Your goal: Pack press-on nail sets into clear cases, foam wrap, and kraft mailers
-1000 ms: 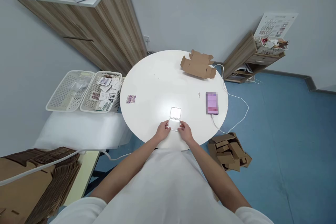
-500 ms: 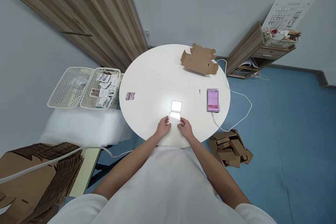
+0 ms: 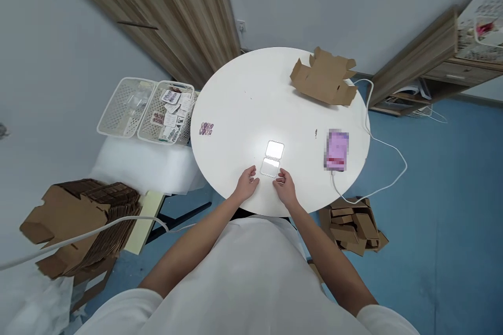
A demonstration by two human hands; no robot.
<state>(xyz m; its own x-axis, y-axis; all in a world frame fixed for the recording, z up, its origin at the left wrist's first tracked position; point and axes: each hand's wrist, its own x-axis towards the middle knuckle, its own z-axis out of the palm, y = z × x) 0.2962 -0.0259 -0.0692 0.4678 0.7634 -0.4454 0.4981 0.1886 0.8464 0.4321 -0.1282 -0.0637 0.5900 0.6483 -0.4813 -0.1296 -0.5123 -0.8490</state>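
A small clear case (image 3: 270, 167) lies unfolded on the white round table (image 3: 231, 110), its two halves hinged and one above the other. The upper half shines brightly under the light. To the left of the case, my left hand (image 3: 247, 184) is open and empty, a small gap away from it. My right hand (image 3: 286, 188) is at the lower right corner of the case, fingers apart and slightly curved. Whether its fingertips touch the rim I cannot tell. A small sheet of purple, nail-like pieces (image 3: 206, 129) lies at the table's left side.
An unfolded cardboard box (image 3: 324, 78) lies at the back right of the table. A device with a pixelated purple screen (image 3: 337, 151) and a white cable (image 3: 387, 142) is at the right. White baskets (image 3: 165, 141) stand left. Cardboard pieces (image 3: 356, 225) sit in a box on the floor.
My left hand has drawn away from the case's left side, and the right hand has loosened at its corner. The case is tilted slightly now. My head view has shifted.
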